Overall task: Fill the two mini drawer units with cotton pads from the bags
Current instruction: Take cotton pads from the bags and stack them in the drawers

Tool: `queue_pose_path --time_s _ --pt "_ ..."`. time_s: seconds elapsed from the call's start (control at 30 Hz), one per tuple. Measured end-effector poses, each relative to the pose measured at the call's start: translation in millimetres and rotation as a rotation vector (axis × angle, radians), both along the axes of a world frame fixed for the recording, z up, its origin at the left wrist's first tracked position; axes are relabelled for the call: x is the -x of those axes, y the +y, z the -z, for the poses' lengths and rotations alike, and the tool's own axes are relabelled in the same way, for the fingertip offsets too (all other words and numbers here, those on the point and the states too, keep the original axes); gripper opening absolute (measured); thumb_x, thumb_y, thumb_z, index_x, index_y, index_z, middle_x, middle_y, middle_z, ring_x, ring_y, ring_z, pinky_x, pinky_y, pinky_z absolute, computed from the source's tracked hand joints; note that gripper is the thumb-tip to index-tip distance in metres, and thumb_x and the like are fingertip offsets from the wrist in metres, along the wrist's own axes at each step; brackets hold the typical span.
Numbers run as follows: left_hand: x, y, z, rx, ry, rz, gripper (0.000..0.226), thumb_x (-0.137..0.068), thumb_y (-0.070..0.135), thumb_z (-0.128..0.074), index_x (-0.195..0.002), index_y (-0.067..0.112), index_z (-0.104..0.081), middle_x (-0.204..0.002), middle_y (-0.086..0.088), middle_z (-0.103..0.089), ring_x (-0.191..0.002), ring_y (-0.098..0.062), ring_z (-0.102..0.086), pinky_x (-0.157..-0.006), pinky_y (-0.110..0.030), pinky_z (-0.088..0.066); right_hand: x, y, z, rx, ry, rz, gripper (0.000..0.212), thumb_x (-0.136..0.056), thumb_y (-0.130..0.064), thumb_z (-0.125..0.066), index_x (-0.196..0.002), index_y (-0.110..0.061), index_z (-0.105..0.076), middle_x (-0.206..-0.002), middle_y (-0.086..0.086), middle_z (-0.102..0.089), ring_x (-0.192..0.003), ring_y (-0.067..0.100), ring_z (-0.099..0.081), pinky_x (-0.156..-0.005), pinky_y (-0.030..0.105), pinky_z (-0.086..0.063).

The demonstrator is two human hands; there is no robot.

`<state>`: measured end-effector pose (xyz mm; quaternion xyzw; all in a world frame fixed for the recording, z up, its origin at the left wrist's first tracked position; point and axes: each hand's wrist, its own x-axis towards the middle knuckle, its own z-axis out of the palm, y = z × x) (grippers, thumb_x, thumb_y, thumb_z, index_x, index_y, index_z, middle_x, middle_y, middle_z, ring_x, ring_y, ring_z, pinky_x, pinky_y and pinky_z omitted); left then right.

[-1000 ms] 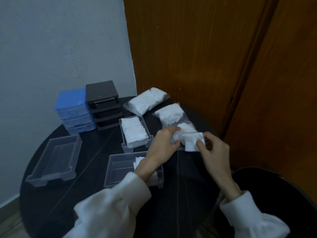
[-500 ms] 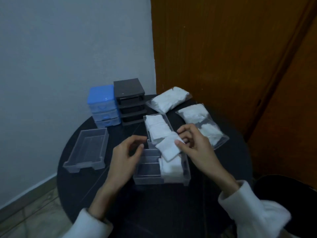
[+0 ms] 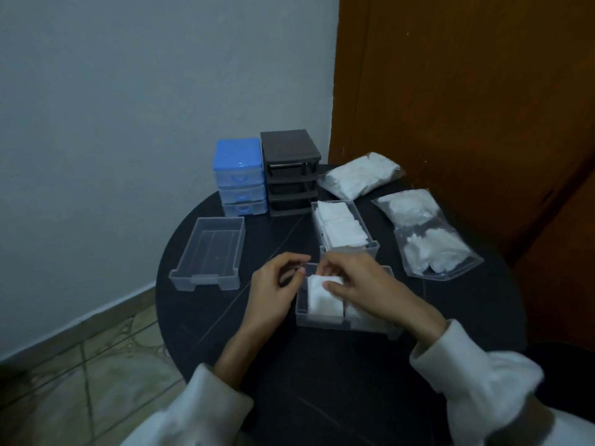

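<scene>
Where the person sits: at a round dark surface (image 3: 322, 365) set in a corner, white sleeves showing.
Right hand (image 3: 363, 284): over the near drawer (image 3: 322, 320), thumb and fingers curled onto the white pads (image 3: 323, 297) inside it, holding the top one down.
Left hand (image 3: 273, 291): just beside that drawer's left wall, fingers loosely curled, holding nothing that I can see; the fingertips sit near the drawer's far corner.
Near drawer: clear plastic, pads on its left side, the right side hidden under the hand.
Full drawer (image 3: 341, 230): right behind the near one, packed with pads.
Empty drawer (image 3: 209, 252): clear, well to the left.
Blue unit (image 3: 238, 177): at the back, three drawers in place.
Black unit (image 3: 289, 172): touching the blue one on its right, slots open.
Bags: one full bag (image 3: 360, 175) at the back right, an opened bag (image 3: 421, 236) lying nearer on the right, part emptied.
</scene>
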<state>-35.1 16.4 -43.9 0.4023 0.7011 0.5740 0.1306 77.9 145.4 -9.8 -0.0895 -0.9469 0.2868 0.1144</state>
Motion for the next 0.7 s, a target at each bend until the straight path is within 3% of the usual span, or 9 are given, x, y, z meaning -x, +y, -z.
queue_pose_path --time_s 0.2,0.43,0.6,0.7 --pt "0 -1 1 0.006 -0.005 0.01 0.022 -0.09 0.001 -0.056 -0.1 0.017 -0.067 -0.1 0.008 -0.067 -0.096 0.004 -0.061 -0.084 -0.008 -0.045 -2 -10 0 -0.158 -0.011 0.065 0.016 -0.087 -0.02 -0.061 -0.103 -0.022 -0.059 -0.099 -0.01 -0.061 -0.094 0.005 -0.054 -0.079 0.022 -0.043" --pt "1 -1 1 0.027 0.041 0.008 0.021 -0.09 0.004 -0.056 -0.1 0.019 -0.067 -0.101 0.011 -0.065 -0.098 0.007 -0.059 -0.086 -0.007 -0.045 -4 -11 3 -0.287 -0.064 0.028 0.027 -0.091 -0.01 -0.047 -0.106 -0.023 -0.066 -0.114 -0.008 -0.06 -0.11 0.008 -0.048 -0.088 0.023 -0.029" --pt "2 -3 -2 0.024 0.203 -0.025 0.022 -0.09 0.007 -0.057 -0.103 0.021 -0.067 -0.11 0.01 -0.062 -0.107 0.006 -0.055 -0.089 -0.007 -0.04 -17 -5 -11 -0.181 0.086 0.092 0.026 -0.086 -0.003 -0.051 -0.094 -0.02 -0.069 -0.095 -0.013 -0.062 -0.095 0.002 -0.054 -0.086 0.021 -0.042" --pt "-3 0 -14 0.035 0.37 -0.011 0.022 -0.089 0.006 -0.056 -0.104 0.02 -0.066 -0.11 0.013 -0.06 -0.107 0.005 -0.052 -0.091 -0.005 -0.036 -40 10 -19 -0.134 0.083 0.189 0.024 -0.089 -0.006 -0.052 -0.093 -0.026 -0.066 -0.094 -0.019 -0.054 -0.09 -0.005 -0.05 -0.081 0.012 -0.04"
